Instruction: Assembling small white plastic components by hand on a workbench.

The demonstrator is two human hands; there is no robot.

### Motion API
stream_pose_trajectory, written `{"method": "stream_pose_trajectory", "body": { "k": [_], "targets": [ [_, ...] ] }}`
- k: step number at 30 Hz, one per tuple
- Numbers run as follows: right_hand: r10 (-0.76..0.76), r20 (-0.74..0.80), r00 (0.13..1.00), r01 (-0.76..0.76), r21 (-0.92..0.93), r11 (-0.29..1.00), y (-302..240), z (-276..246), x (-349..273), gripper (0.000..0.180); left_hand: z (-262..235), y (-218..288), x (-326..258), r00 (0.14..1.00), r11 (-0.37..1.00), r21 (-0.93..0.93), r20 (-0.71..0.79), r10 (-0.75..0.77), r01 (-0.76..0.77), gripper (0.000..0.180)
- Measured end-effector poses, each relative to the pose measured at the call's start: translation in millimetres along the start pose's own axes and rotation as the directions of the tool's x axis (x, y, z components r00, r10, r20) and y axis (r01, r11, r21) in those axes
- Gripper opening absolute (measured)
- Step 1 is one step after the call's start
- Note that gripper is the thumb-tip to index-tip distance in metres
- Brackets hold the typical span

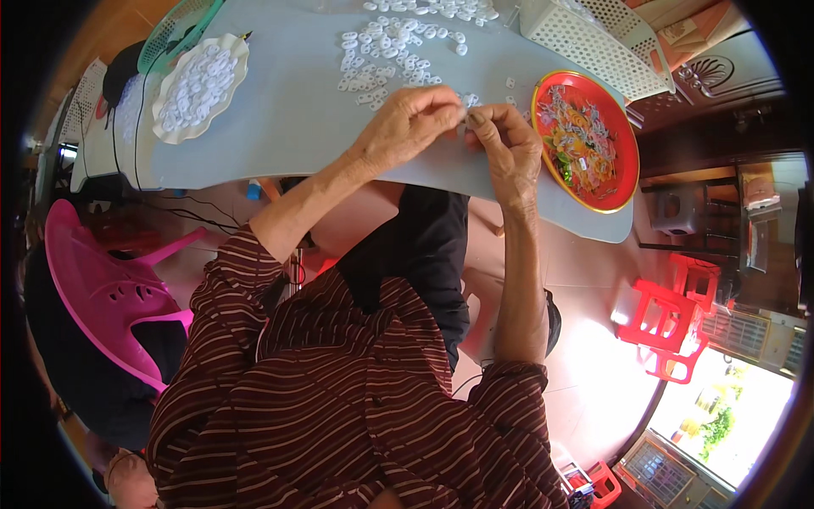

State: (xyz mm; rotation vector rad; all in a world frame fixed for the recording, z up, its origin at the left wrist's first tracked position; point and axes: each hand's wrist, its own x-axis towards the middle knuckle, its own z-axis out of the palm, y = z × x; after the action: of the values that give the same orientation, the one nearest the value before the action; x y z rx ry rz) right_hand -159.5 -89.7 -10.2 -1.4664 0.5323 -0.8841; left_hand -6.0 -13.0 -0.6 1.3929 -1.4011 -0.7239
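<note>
Above the near edge of the grey table (263,127), my left hand (409,129) and my right hand (510,146) meet fingertip to fingertip. Both are closed in a pinch. Something small and pale seems to sit between them, but the fingers hide most of it. Just beyond lie many small white plastic pieces (398,47), loosely heaped and scattered. Right of my right hand is a round red tray (626,161) with a gold rim and a flowered bottom, holding many thin, small pale bits.
A scalloped white dish (161,123) heaped with similar white pieces stands at the left, beside a green mesh basket (170,30). At the far right is a white perforated basket (585,47). A pink chair (93,288) is at my left; red stools (657,314) stand at right.
</note>
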Motion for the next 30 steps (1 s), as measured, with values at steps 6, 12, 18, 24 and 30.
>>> {"method": "stream_pose_trajectory", "body": {
  "k": [6, 12, 18, 24, 30],
  "targets": [
    [0.093, -0.039, 0.995, -0.092, 0.039, 0.995, -3.4, 3.2, -2.4, 0.01, -24.4, -15.7, 83.5, 0.954, 0.839, 0.49, -0.05, 0.297, -0.236, 0.015],
    [0.057, -0.048, 0.997, -0.057, 0.013, 0.998, -1.4, 4.5, -3.2, 0.015, -22.6, -48.0, 128.8, 0.968, 0.597, 0.761, 0.202, 0.152, -0.253, 0.018],
    [0.111, -0.033, 0.993, -0.11, 0.038, 0.993, -3.1, 3.1, -1.8, 0.016, -13.9, -48.7, 115.7, 0.961, 0.628, 0.729, 0.177, 0.212, -0.273, 0.015],
    [0.012, -0.05, 0.999, -0.011, 0.031, 0.999, 2.0, -0.5, -1.9, 0.017, -20.6, -28.8, 78.2, 0.992, 0.87, 0.476, 0.069, 0.103, -0.124, 0.014],
    [0.032, -0.14, 0.99, -0.021, 0.079, 0.997, 5.8, -2.5, -1.2, 0.015, -8.3, -9.6, 47.4, 1.0, 1.0, 0.015, 0.017, 0.022, -0.023, 0.016]
  ]
}}
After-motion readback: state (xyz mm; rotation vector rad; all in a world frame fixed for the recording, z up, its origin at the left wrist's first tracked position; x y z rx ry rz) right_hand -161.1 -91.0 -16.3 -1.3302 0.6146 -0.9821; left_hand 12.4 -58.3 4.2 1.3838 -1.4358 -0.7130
